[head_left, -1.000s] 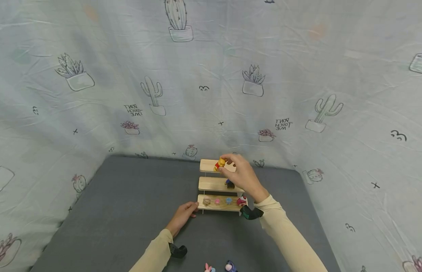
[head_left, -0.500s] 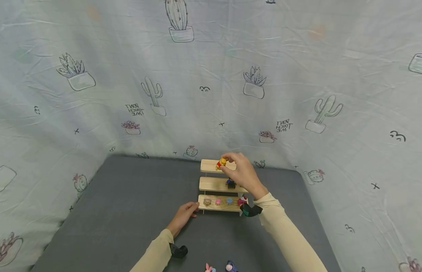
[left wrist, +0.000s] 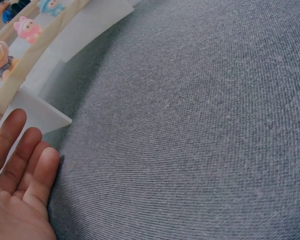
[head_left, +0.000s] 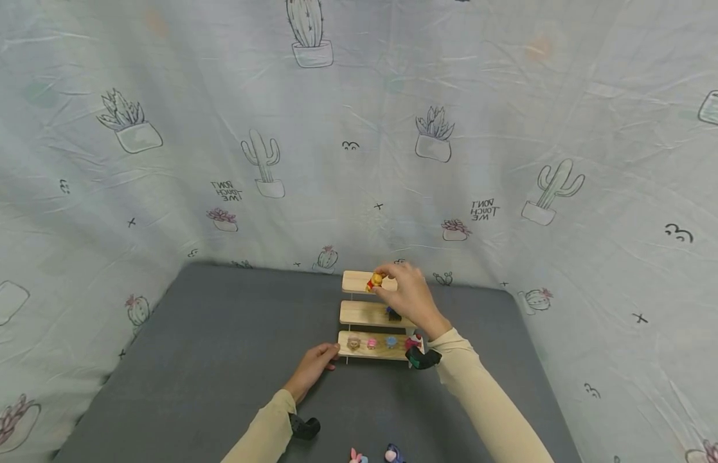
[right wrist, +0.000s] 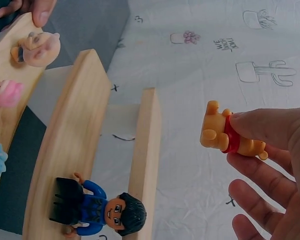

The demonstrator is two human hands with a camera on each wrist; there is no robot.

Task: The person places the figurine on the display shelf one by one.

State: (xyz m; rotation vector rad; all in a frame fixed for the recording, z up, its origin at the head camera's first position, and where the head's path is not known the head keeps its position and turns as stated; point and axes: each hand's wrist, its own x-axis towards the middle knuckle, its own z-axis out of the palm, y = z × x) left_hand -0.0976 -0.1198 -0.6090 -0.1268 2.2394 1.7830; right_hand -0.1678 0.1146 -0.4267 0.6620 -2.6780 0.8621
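Note:
My right hand pinches a small yellow bear figurine in a red shirt between thumb and index finger. It hovers by the top board of a three-tier wooden display stand; in the right wrist view a gap shows between bear and board, and the bear lies sideways there. At the left end of the lowest board, my left hand touches the corner with its thumb. The other fingers extend loosely beside the white side support.
On the middle board stands a black-haired toy figure in blue. The lowest board carries a brownish figurine, a pink one, a blue one and a red-pink one. Two more figurines, a pink-eared one and a purple-blue one, lie nearest me.
Over the last half second my right hand has dipped slightly down and left with the bear. My left hand stays at the stand's corner.

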